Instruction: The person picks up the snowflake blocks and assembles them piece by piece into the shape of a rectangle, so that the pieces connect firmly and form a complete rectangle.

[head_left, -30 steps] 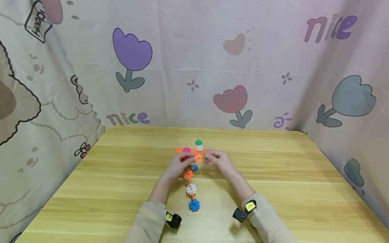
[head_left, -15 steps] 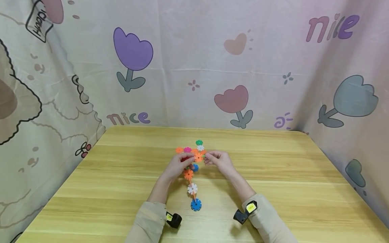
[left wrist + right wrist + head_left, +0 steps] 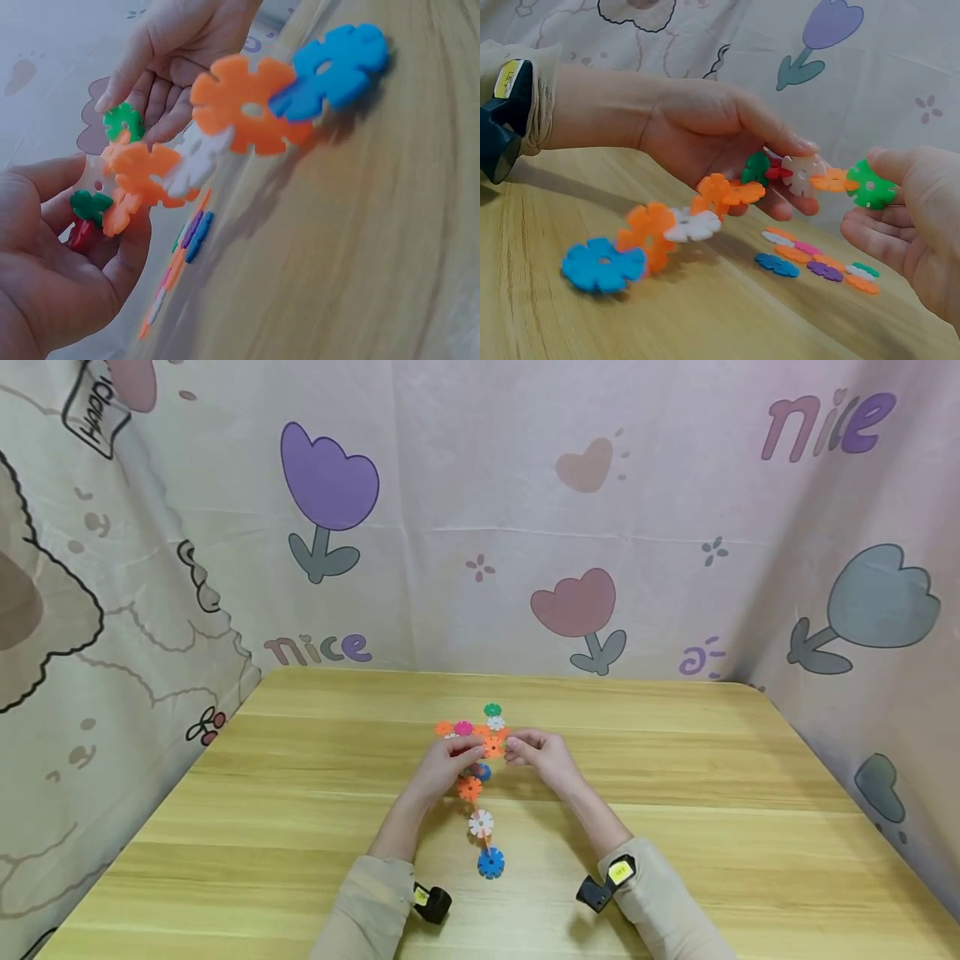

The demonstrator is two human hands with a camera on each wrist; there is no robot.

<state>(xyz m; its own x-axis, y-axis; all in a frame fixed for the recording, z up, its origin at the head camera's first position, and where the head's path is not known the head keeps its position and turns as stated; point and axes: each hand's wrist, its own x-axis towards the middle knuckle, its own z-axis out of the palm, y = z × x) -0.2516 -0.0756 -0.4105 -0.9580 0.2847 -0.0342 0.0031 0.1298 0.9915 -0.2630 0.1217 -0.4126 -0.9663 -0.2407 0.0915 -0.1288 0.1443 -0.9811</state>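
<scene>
My left hand [image 3: 450,764] pinches a chain of interlocking snowflake discs near its far end, around a white disc [image 3: 804,174]. From there the chain runs toward me over the table through several orange and white discs to a blue disc [image 3: 491,863]. With thumb and fingers, my right hand [image 3: 543,758] pinches a bright green disc [image 3: 871,185] at the other end, which meets an orange disc [image 3: 834,180]. A darker green disc [image 3: 91,204] and a red disc [image 3: 80,235] sit by the left fingers, the red one partly hidden.
Loose snowflake discs lie flat on the wooden table [image 3: 675,760] beyond the hands, among them a green disc [image 3: 492,710], a pink disc [image 3: 463,727] and a purple disc [image 3: 825,271]. A patterned curtain [image 3: 450,485] hangs behind the table's far edge.
The near end of the chain, with the blue disc, has swung slightly to the right. Both hands keep nearly the same place and grip.
</scene>
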